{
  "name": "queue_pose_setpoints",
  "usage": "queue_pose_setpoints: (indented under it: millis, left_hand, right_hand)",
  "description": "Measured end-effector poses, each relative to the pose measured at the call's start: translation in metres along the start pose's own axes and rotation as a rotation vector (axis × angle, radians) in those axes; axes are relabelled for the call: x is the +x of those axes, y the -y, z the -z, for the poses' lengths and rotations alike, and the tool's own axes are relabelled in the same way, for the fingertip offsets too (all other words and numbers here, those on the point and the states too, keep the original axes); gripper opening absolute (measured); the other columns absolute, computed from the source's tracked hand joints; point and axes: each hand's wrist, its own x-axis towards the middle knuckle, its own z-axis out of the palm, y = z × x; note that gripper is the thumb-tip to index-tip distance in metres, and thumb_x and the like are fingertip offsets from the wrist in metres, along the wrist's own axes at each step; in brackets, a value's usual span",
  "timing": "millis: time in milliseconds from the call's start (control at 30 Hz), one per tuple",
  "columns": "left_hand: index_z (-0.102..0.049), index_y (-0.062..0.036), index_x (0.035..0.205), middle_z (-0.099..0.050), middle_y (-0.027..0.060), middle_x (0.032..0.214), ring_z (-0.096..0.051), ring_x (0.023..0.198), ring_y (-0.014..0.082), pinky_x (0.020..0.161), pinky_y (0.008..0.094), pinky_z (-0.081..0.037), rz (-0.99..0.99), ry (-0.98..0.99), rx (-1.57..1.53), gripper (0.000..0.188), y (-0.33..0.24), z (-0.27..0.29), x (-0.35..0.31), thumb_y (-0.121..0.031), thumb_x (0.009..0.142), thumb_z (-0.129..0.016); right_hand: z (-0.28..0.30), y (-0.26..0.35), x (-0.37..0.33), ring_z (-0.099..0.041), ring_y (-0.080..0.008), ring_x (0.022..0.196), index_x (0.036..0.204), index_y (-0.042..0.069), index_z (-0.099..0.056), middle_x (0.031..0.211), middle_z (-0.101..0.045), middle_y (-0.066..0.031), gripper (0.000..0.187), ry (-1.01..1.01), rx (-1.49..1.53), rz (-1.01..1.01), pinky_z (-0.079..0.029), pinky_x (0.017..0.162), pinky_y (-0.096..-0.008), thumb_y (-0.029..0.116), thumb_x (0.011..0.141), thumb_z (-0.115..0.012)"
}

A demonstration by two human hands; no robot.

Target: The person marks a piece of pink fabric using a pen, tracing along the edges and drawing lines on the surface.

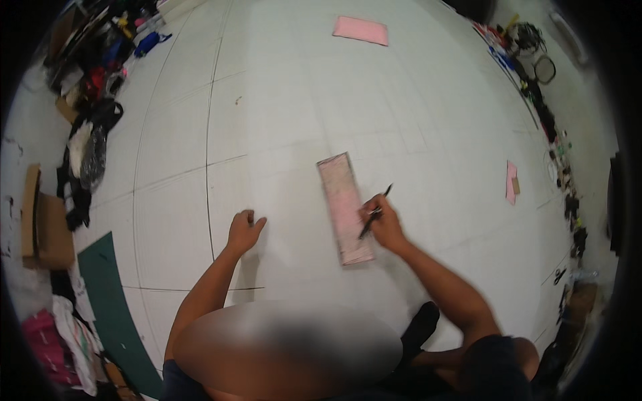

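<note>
One thin pink strip point(344, 208) (likely light, floppy; best pinned flat) under right hand point(382, 224) pinching a pen point(374, 212); left hand point(244, 229) curled on the floor point(287, 100).

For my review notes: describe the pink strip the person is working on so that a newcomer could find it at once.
Start from the large white floor sheet that fills the view. Near its middle, beside the right hand holding a black pen, lies the long narrow pink strip. Unlike the wider pink sheet at the far edge and the small pink scrap off to the right, it is slender and within reach.

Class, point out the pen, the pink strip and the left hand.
pen point(376, 211), head view, mid-barrel.
pink strip point(342, 200), head view, its centre.
left hand point(245, 228), head view, back of the hand.
</note>
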Motion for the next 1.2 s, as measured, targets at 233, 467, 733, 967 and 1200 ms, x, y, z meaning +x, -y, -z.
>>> queue_pose_setpoints:
  millis: [233, 467, 733, 967, 1200]
  left_hand:
    - [-0.069, 0.0056, 0.121, -0.072, 0.0184, 0.104, -0.070, 0.095, 0.0282, 0.087, 0.0385, -0.056, 0.121, -0.147, -0.276, 0.057, -0.021, 0.003, 0.014, -0.042, 0.090, -0.079]
    - [-0.070, 0.0022, 0.116, -0.072, 0.0146, 0.096, -0.069, 0.089, 0.0256, 0.081, 0.0374, -0.056, 0.051, -0.188, -0.125, 0.051, -0.016, -0.003, 0.012, -0.029, 0.081, -0.089]
    - [-0.071, -0.0014, 0.120, -0.071, 0.0144, 0.095, -0.068, 0.085, 0.0297, 0.079, 0.0411, -0.055, -0.018, -0.290, -0.090, 0.046, -0.029, -0.008, 0.022, -0.026, 0.084, -0.086]
    - [-0.072, -0.0013, 0.123, -0.069, 0.0154, 0.096, -0.068, 0.090, 0.0320, 0.083, 0.0438, -0.054, 0.032, -0.249, -0.117, 0.043, -0.032, -0.002, 0.023, -0.025, 0.088, -0.081]
    - [-0.072, 0.0005, 0.127, -0.070, 0.0174, 0.097, -0.069, 0.091, 0.0325, 0.082, 0.0429, -0.055, -0.002, -0.234, -0.086, 0.045, -0.028, -0.002, 0.025, -0.022, 0.089, -0.080]
  right_hand:
    - [-0.171, 0.038, -0.034, -0.071, -0.0345, 0.082, 0.102, 0.003, -0.052, 0.091, -0.070, -0.0181, 0.028, -0.032, 0.022, -0.181, -0.054, 0.073, -0.0436, 0.020, 0.098, -0.074]
    - [-0.177, 0.062, -0.011, -0.067, -0.0400, 0.095, 0.103, 0.005, -0.057, 0.107, -0.071, -0.0184, 0.028, 0.227, -0.372, -0.138, -0.052, 0.081, -0.0491, 0.019, 0.091, -0.079]
    - [-0.187, 0.047, 0.037, -0.050, -0.0378, 0.139, 0.127, 0.012, -0.062, 0.150, -0.057, -0.0151, 0.039, 0.231, -0.600, 0.362, -0.037, 0.111, -0.0541, 0.026, 0.093, -0.074]
    - [-0.204, 0.041, 0.054, -0.038, -0.0389, 0.150, 0.132, 0.017, -0.061, 0.157, -0.052, -0.0118, 0.038, 0.265, -0.674, 0.322, -0.026, 0.121, -0.0581, 0.027, 0.097, -0.071]
    - [-0.205, 0.039, 0.052, -0.037, -0.0398, 0.150, 0.130, 0.016, -0.062, 0.158, -0.052, -0.0108, 0.033, 0.232, -0.615, 0.290, -0.023, 0.121, -0.0584, 0.026, 0.100, -0.068]
